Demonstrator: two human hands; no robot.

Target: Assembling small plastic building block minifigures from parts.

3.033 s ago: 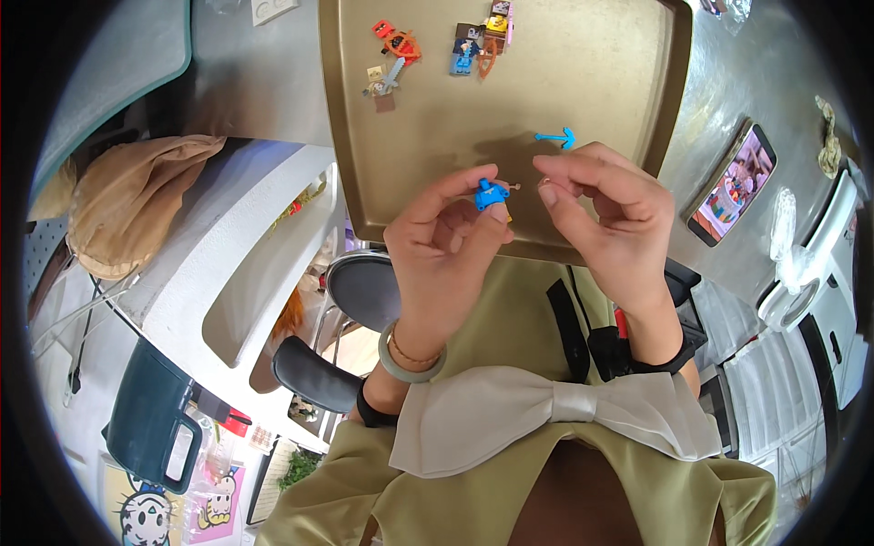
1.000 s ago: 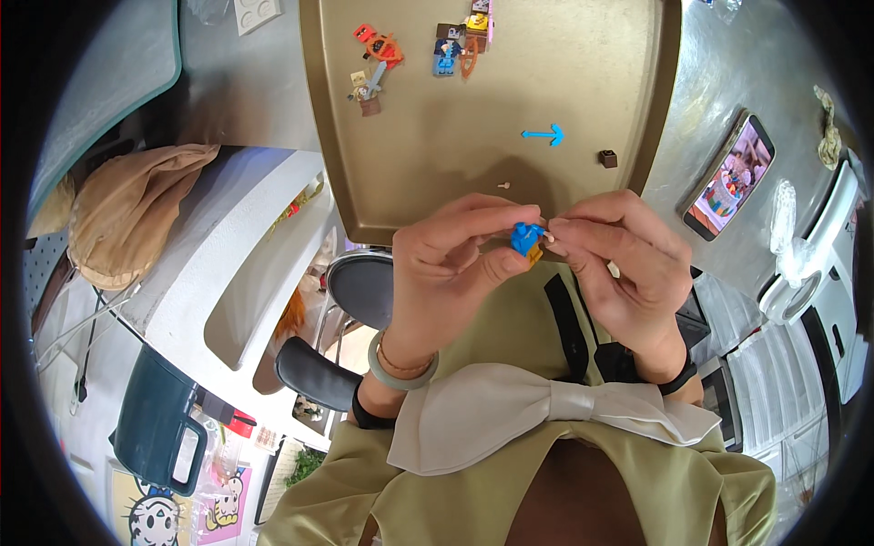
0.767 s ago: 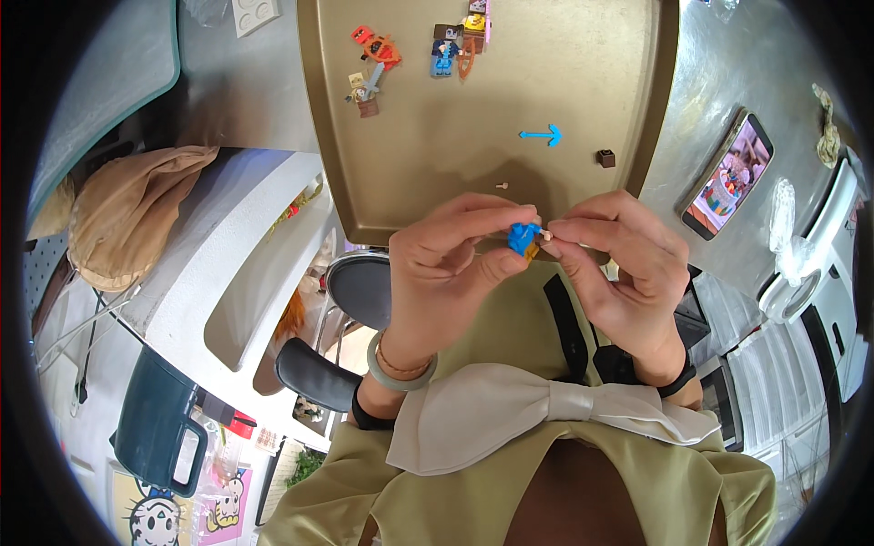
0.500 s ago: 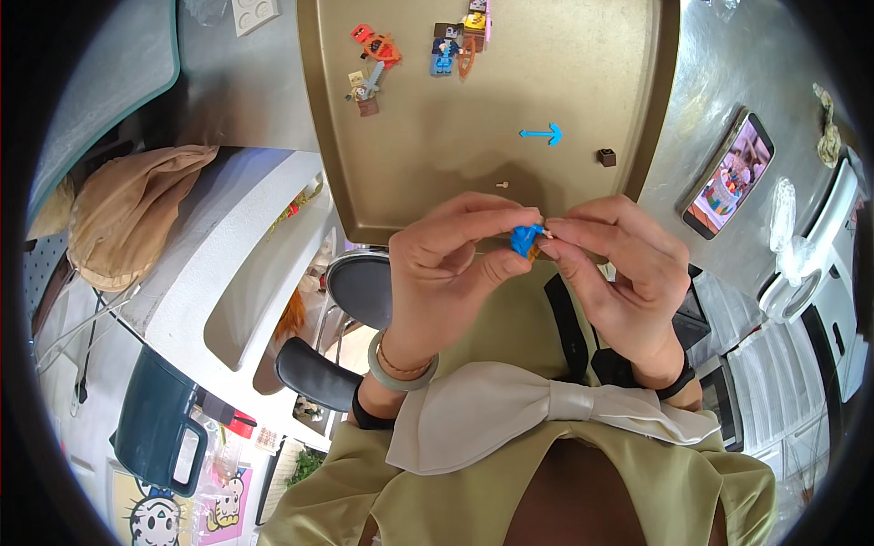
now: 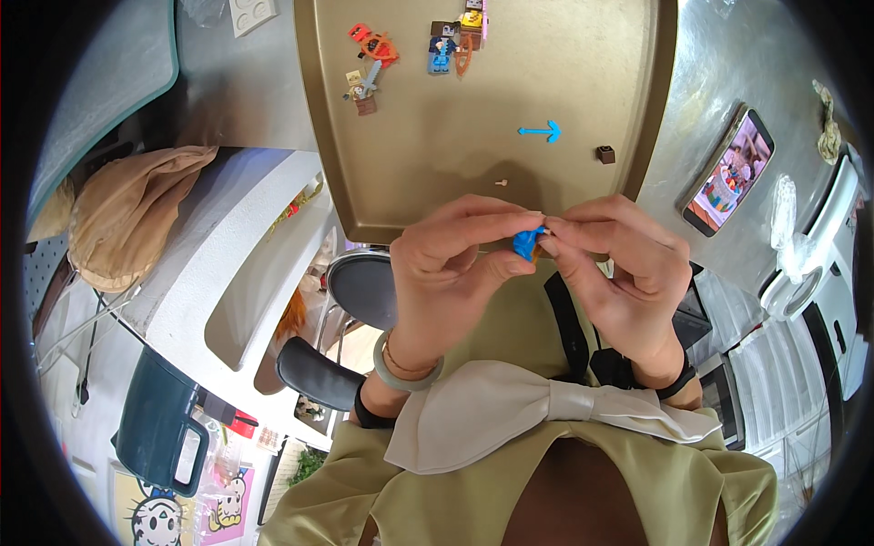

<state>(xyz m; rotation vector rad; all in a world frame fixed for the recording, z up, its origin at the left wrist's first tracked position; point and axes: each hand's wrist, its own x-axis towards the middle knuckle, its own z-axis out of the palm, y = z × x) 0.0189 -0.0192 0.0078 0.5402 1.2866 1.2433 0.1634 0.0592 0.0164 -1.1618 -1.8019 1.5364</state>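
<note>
Close to my body, just beyond the tray's near edge, my left hand (image 5: 460,273) pinches a small blue toy figure piece (image 5: 524,244) between thumb and fingers. Its exact shape is partly covered by my fingertips. My right hand (image 5: 628,273) is closed in a pinch at the right side of this piece. Whatever is between those fingertips is too small and hidden to make out. In the tray beyond my hands lie a tiny light-coloured piece (image 5: 502,183), a blue anchor-shaped piece (image 5: 541,132) and a dark brown block (image 5: 605,155).
Several toy figures lie in the gold tray (image 5: 667,82): a red one (image 5: 369,41), a tan one with a grey sword (image 5: 360,91) and a blue one (image 5: 442,50). A phone (image 5: 728,170) lies right of the tray. A black stool (image 5: 319,373) stands lower left.
The blue piece has turned slightly between my fingertips, and an orange-yellow part under it shows less. Both hands stay in nearly the same place.
</note>
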